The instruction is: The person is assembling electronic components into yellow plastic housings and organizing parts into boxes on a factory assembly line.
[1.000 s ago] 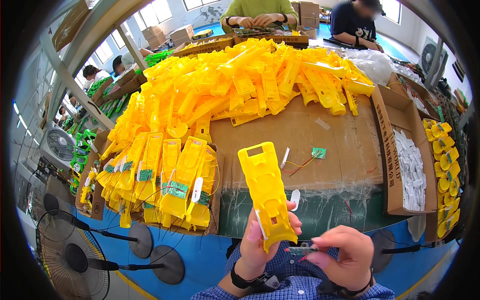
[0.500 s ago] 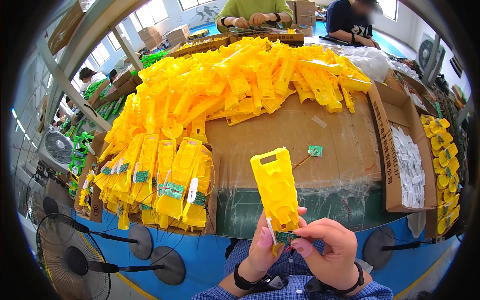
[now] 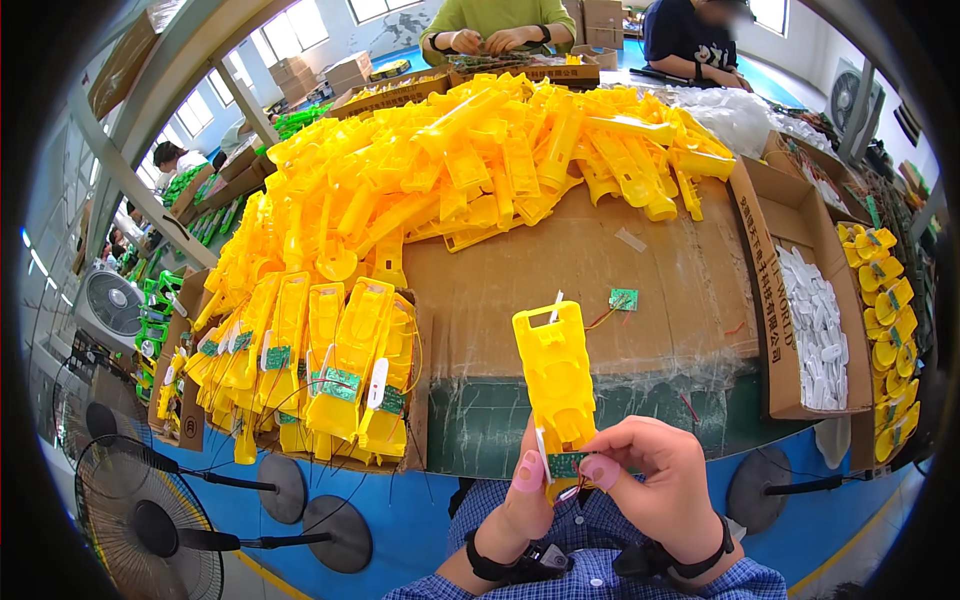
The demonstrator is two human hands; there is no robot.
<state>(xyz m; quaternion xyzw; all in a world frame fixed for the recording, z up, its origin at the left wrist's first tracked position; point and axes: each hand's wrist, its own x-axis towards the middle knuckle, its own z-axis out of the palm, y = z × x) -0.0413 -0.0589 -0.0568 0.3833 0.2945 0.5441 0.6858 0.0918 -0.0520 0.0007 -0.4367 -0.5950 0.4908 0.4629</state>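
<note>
My left hand [image 3: 520,508] is closed around the lower end of a yellow plastic housing [image 3: 557,370], held nearly upright in front of my lap. A slim white plastic piece [image 3: 541,442] lies along the housing's left edge, beside my left thumb. Across its lower end sits a small green circuit board [image 3: 565,466] with thin wires. The thumb and fingers of my right hand [image 3: 662,482] pinch the board's right end. Part of the board and wires is hidden by the fingers. Another green circuit board [image 3: 623,299] with wires lies beyond on the cardboard.
A large heap of yellow housings [image 3: 450,170] covers the table's far side. At left, a carton holds housings with circuit boards [image 3: 340,383] and wires. White plastic pieces [image 3: 812,310] fill a carton [image 3: 752,280] at right. Fans [image 3: 150,525] stand lower left; two people work opposite.
The housing has turned more upright and shifted slightly right. A white tip now shows at its top slot. My right hand keeps its pinch at the board, with the fingers a little more bent.
</note>
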